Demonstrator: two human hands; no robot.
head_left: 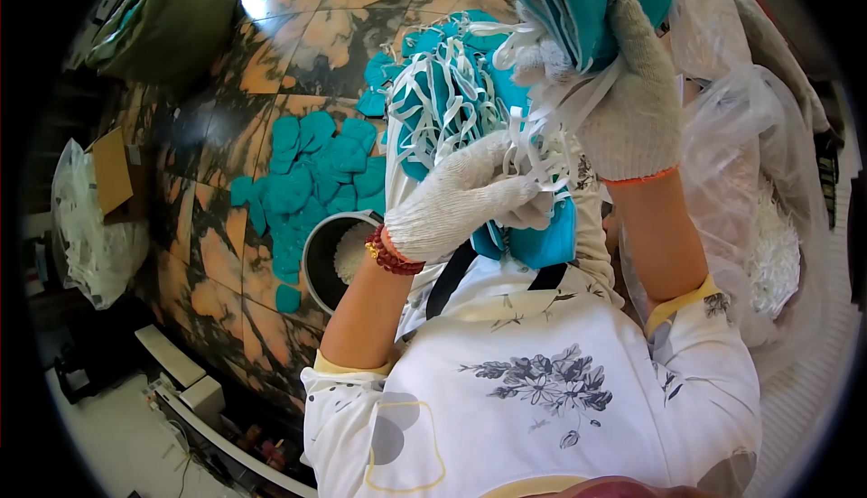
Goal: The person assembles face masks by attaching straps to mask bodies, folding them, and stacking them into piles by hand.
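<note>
My right hand, in a white knit glove with an orange cuff edge, is raised at the upper right. It is closed on a stack of teal fabric pieces with white straps hanging from them. Lower and to the left, my left hand, gloved the same way, has its fingers closed around white straps. Some of its fingertips are hidden by these straps. Across my lap lies a heap of teal pieces with tangled white straps. More teal fabric shows just below my left hand.
Loose teal pieces are piled on the patterned tile floor. Beside my left forearm stands a dark round container with white material inside. Clear plastic bags are at the right. A cardboard box and green bag are at left.
</note>
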